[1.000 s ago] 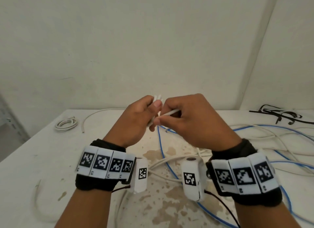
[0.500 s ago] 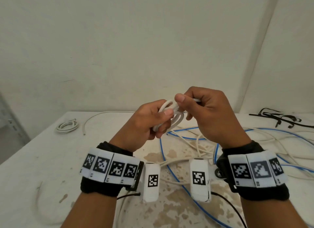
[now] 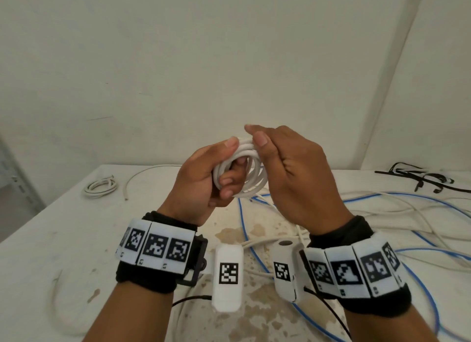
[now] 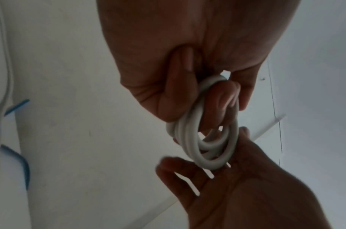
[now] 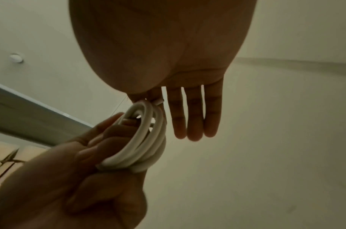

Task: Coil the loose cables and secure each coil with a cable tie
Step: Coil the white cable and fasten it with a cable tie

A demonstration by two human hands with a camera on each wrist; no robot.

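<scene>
A white cable coil [image 3: 255,179] of several loops is held up above the table. My left hand [image 3: 229,168] grips it, thumb on the top and fingers curled through the middle. My right hand [image 3: 254,135] pinches the top of the coil between thumb and forefinger; its other fingers [image 5: 195,117] stretch out straight. The left wrist view shows the coil [image 4: 193,148] hanging from my left fingers with the right palm under it. The right wrist view shows the coil [image 5: 146,139] and a cut cable end at my right forefinger.
The stained white table [image 3: 63,239] carries a small bundled white cable [image 3: 100,186] at the back left and a loose white cable [image 3: 142,174] beside it. Tangled blue and white cables [image 3: 382,196] spread to the right. Black cable ties [image 3: 420,178] lie at the far right.
Both hands have risen. The cable has gone from a short folded piece to a coil of several loops, and my right hand has come round onto its top.
</scene>
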